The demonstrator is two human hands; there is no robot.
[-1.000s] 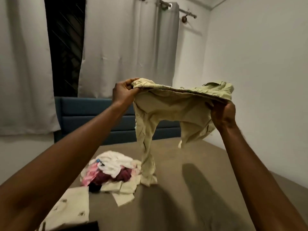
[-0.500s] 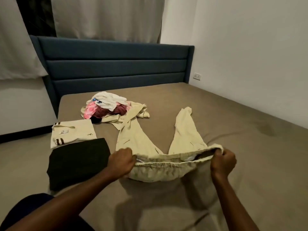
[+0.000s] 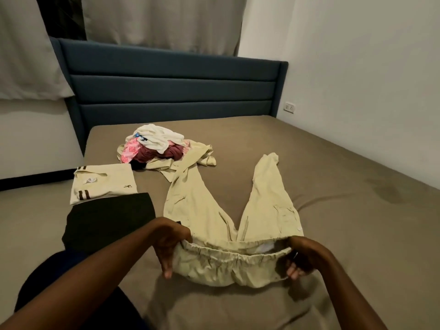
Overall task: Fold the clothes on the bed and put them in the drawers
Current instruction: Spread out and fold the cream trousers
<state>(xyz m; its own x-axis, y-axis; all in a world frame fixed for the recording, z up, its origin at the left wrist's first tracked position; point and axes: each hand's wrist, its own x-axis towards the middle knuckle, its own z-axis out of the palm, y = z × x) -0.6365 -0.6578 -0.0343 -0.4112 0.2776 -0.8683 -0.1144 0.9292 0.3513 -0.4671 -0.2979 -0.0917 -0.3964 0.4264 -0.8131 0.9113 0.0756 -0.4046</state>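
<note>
Pale yellow trousers (image 3: 195, 206) lie spread on the brown bed (image 3: 345, 222), both legs pointing toward the headboard and splayed apart. My left hand (image 3: 170, 244) holds the left end of the elastic waistband, fingers pointing down. At the right end, my right hand (image 3: 301, 257) grips the waistband with curled fingers. The waistband is lifted slightly off the sheet near me. A heap of unfolded clothes (image 3: 157, 147), white, pink and maroon, sits farther up the bed, touching the tip of the left trouser leg.
A folded cream shirt (image 3: 104, 184) with dark stripes and a folded black garment (image 3: 107, 217) lie at the left of the bed. A blue headboard (image 3: 171, 86) stands behind, curtains above it, and a white wall runs along the right side.
The trousers came down from hanging in the air and now lie flat on the bed with the legs spread. My hands lowered with the waistband and my view tipped down.
</note>
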